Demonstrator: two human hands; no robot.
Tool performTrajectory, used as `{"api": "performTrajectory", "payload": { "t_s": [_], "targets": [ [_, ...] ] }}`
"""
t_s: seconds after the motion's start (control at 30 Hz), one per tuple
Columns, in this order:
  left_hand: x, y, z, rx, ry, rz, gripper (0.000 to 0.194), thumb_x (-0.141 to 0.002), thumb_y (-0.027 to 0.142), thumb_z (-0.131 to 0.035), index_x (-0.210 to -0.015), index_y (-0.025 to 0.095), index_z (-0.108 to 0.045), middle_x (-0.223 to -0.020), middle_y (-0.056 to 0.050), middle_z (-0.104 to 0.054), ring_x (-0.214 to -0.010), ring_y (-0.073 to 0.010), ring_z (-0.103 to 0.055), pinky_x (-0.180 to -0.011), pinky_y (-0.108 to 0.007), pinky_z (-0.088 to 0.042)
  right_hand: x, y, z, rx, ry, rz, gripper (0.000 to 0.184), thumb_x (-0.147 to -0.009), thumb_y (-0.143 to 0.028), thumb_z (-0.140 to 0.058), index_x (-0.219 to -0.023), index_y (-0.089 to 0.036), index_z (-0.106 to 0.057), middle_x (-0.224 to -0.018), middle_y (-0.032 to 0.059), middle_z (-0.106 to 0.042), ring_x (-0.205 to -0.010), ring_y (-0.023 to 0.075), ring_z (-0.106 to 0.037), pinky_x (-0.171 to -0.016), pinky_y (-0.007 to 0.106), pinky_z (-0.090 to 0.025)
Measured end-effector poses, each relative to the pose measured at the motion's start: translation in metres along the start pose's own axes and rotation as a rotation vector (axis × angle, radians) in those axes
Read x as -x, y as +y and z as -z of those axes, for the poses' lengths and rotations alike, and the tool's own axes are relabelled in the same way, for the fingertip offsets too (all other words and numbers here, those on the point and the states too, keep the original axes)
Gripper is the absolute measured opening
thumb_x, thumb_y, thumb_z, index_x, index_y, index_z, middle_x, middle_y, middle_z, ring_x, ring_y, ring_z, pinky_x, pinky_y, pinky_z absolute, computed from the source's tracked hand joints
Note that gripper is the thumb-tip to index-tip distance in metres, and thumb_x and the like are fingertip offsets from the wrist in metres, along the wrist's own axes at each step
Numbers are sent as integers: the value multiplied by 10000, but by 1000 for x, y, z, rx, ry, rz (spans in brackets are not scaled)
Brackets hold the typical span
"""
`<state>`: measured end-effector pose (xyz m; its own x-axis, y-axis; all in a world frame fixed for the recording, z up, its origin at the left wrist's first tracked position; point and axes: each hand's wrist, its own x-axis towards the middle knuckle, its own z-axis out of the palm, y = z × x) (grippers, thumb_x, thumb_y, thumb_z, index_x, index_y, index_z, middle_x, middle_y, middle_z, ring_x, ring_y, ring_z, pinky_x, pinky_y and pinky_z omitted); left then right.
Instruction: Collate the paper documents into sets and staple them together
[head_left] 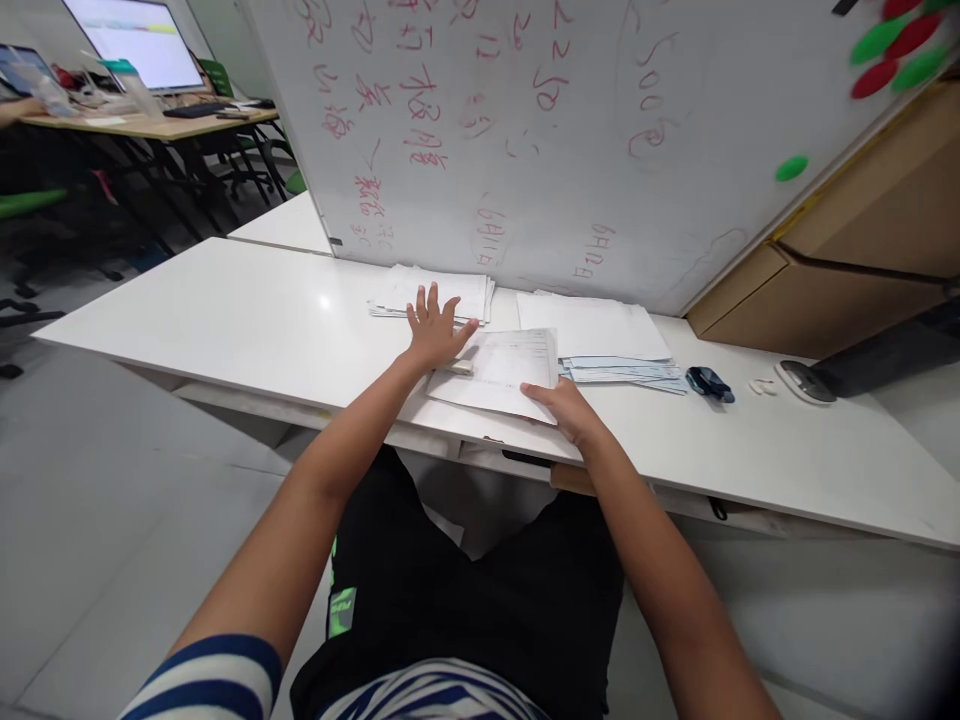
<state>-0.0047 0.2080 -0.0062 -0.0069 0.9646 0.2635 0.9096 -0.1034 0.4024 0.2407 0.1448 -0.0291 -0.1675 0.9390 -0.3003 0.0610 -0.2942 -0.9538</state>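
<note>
A stack of white printed papers lies on the white table in front of me. My left hand rests flat with fingers spread at the stack's left edge, partly over another paper pile behind it. My right hand grips the stack's near right corner. A small pale object under my left palm is partly hidden.
More paper piles lie to the right, with a dark stapler-like object, a small white item and a mouse. A whiteboard with red writing stands behind. Cardboard boxes sit at right. A desk with a monitor is far left.
</note>
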Motion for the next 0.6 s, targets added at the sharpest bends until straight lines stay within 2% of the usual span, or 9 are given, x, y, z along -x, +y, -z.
{"api": "performTrajectory", "payload": {
  "t_s": [0.37, 0.6],
  "targets": [
    [-3, -5, -3, -16, -80, -2, 674, -880, 689, -315, -1393, 257, -376, -1619, -84, -34, -1468, -333, 122, -1139, -589, 30, 3, -6, -1, 28, 65, -44, 420, -671, -259, -767, -1063, -147, -667, -1083, 106, -722, -948, 271, -694, -851, 408, -575],
    [-6, -8, -7, -1, -97, 0, 653, -871, 699, -323, -1379, 293, -381, -1619, -46, -60, -1469, -319, 129, -1146, -571, 42, 5, -6, 0, 24, 86, -55, 416, -668, -254, -758, -1057, -140, -662, -1075, 126, -716, -910, 279, -694, -774, 404, -600]
  ]
}}
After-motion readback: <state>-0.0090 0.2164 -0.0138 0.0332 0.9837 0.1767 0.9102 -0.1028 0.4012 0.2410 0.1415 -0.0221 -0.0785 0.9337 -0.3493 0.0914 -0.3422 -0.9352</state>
